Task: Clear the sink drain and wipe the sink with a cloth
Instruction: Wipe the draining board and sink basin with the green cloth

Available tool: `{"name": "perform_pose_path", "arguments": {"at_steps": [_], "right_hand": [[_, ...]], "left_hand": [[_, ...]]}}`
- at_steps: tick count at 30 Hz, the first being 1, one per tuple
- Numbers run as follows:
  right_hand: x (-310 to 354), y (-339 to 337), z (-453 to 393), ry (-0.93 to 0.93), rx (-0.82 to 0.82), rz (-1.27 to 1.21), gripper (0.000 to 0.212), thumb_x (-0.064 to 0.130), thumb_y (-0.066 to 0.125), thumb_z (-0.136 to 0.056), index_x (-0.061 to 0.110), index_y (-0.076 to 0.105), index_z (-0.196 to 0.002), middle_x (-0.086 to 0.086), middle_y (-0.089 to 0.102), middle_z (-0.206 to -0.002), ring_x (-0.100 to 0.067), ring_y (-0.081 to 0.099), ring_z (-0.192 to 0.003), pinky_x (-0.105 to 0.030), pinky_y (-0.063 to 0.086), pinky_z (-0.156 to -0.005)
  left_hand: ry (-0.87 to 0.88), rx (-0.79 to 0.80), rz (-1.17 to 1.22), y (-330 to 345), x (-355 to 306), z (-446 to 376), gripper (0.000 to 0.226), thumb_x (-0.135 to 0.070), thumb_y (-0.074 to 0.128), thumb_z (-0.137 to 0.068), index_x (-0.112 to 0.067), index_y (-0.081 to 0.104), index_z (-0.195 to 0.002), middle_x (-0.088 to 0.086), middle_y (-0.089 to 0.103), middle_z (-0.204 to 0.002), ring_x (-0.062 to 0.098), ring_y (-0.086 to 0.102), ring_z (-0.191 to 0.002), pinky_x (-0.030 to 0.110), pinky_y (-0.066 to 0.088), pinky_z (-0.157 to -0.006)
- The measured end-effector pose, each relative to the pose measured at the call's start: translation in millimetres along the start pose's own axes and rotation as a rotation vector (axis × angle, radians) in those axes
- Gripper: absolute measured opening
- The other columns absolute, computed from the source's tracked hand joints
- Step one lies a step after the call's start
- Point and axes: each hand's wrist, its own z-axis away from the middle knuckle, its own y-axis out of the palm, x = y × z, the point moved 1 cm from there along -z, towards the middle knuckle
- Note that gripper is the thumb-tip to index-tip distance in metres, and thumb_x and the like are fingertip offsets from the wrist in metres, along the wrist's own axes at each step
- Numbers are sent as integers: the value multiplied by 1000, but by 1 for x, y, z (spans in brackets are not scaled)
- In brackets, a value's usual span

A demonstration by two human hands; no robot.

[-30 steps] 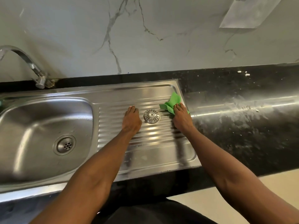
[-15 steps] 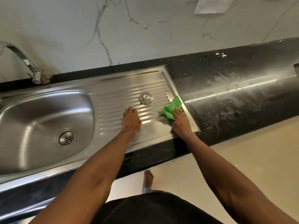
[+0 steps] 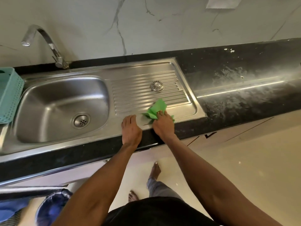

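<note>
The black desk carries the steel sink, whose drainboard lies under both your hands. Your right hand has its grip clamped on the green cloth at the drainboard's near edge. Just beside it your left hand rests flat with fingers together, and the round strainer sits beyond the cloth.

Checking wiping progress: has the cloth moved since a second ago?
Yes. The cloth has come toward the drainboard's front edge, away from the strainer it was beside.
</note>
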Motion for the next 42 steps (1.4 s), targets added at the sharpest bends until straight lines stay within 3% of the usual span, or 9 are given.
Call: {"name": "perform_pose_path", "arguments": {"at_steps": [3, 6, 12, 17, 23, 28, 35, 38, 42], "right_hand": [[17, 10, 7, -203, 97, -7, 50, 17, 48, -85, 13, 54, -134, -2, 48, -146, -25, 33, -140, -39, 21, -115], [-6, 7, 6, -270, 161, -47, 53, 14, 50, -85, 17, 51, -138, 1, 47, -146, -19, 31, -142, -36, 25, -117], [-97, -44, -16, 77, 57, -11, 46, 19, 48, -88, 10, 50, -134, -19, 40, -146, -35, 35, -137, -48, 34, -110], [-124, -48, -48, 142, 18, 203, 47, 22, 47, -90, -3, 53, -130, -21, 36, -149, -37, 15, -146, -44, 4, -120], [-67, -21, -49, -63, 116, 99, 52, 25, 51, -89, -1, 49, -135, -21, 37, -148, -38, 29, -139, -46, 23, -117], [-24, -6, -31, -335, 217, 30, 59, 17, 49, -89, 17, 36, -147, -4, 30, -156, -27, 21, -146, -39, 18, -118], [-116, -47, -69, 26, 33, -15, 46, 12, 52, -90, 2, 47, -134, -14, 50, -139, -31, 44, -129, -48, 43, -104], [-120, -43, -77, 150, -3, -51, 49, 12, 43, -91, -2, 42, -138, -17, 39, -148, -33, 30, -140, -47, 29, -115], [-85, -20, -64, 74, -2, 10, 52, 16, 42, -90, -7, 44, -136, -23, 37, -148, -38, 26, -141, -43, 14, -121]], "left_hand": [[-15, -21, 35, -1, 3, 2, 41, 4, 52, -72, 1, 57, -113, 21, 57, -112, 39, 49, -107, 44, 36, -101], [-18, 23, -16, -2, -1, 1, 47, -7, 39, -75, 0, 55, -118, 21, 56, -115, 39, 48, -110, 44, 36, -100], [7, 126, -131, 1, -7, 3, 47, -1, 44, -86, -4, 45, -132, 17, 48, -131, 32, 38, -124, 41, 28, -111], [57, 145, -209, 1, -11, 3, 41, -5, 47, -86, -8, 48, -126, 13, 51, -124, 28, 43, -117, 38, 31, -108], [21, 131, -259, 3, -13, -1, 39, -7, 50, -86, -8, 50, -125, 13, 54, -123, 28, 45, -116, 38, 33, -105], [-13, 105, -268, 4, -15, -4, 36, -8, 48, -87, -8, 53, -122, 12, 56, -120, 28, 47, -112, 39, 35, -99], [-11, 61, -242, 7, -8, -1, 22, -13, 45, -92, -13, 52, -112, 8, 55, -111, 22, 47, -104, 35, 39, -97], [-21, 37, -246, 8, -8, -2, 20, -13, 44, -91, -12, 52, -110, 8, 55, -108, 22, 48, -101, 36, 40, -95], [-50, 3, -231, 9, -7, -3, 22, -9, 44, -88, -11, 52, -108, 9, 55, -107, 23, 47, -101, 37, 41, -94]]}}
